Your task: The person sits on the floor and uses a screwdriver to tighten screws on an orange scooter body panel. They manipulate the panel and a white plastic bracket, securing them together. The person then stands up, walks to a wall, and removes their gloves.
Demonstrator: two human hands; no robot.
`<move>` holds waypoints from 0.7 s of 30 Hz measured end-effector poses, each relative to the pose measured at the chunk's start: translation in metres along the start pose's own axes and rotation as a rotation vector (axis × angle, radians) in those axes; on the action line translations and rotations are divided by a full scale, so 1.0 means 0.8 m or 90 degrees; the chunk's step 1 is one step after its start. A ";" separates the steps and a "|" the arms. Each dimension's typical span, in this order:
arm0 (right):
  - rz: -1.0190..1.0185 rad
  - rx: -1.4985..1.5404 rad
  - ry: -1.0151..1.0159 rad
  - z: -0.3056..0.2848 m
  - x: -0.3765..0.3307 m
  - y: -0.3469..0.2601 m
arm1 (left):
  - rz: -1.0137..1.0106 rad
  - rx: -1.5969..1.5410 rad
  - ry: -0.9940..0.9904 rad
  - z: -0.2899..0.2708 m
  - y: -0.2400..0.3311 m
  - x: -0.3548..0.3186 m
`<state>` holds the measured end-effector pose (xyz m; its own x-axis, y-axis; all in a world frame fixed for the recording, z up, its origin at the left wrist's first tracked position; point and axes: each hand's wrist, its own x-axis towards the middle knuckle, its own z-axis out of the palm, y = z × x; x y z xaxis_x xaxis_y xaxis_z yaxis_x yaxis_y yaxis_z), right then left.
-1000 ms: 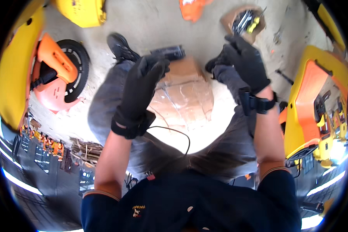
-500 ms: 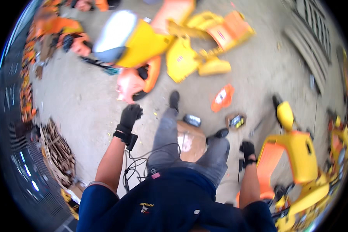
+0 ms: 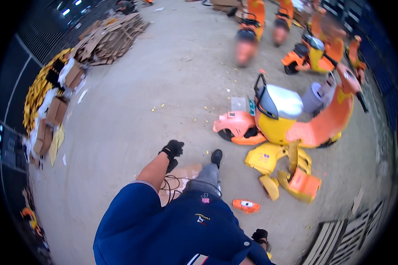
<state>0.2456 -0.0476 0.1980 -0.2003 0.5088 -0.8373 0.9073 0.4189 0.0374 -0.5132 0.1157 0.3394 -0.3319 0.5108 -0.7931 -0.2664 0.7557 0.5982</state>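
Observation:
My left hand (image 3: 174,149), in a black glove, hangs in the air left of my leg with its fingers curled in and nothing visible in it. Black cables (image 3: 171,182) loop between that wrist and my waist. Low at the right, my right hand (image 3: 260,235), also gloved in black, is closed with nothing showing in it. The floor part nearest to it is a small orange plastic panel (image 3: 246,206) with a white patch. Yellow body panels (image 3: 264,157) lie beyond, beside an orange-and-yellow scooter (image 3: 314,130) with a pale seat.
Cardboard (image 3: 181,173) lies by my legs. Flattened cardboard (image 3: 112,39) is heaped at the far left, near open boxes (image 3: 56,110) and a yellow pile (image 3: 42,90). Another scooter (image 3: 316,57) stands at the back right. Slatted wooden pallets (image 3: 340,238) lie at the lower right.
My view and body have turned left, so the scooter and yellow panels now sit to my right. My legs have shifted in a step. Both hands stay off the parts.

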 end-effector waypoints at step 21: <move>-0.811 0.395 -0.053 -1.019 0.102 -0.503 | 0.375 -0.594 0.056 0.013 0.356 0.015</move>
<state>-0.4374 0.4380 0.5593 -0.9890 -0.0151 -0.1471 0.1433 0.1464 -0.9788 -0.5839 0.3416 0.4991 -0.6846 0.6299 -0.3669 -0.6107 -0.2207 0.7605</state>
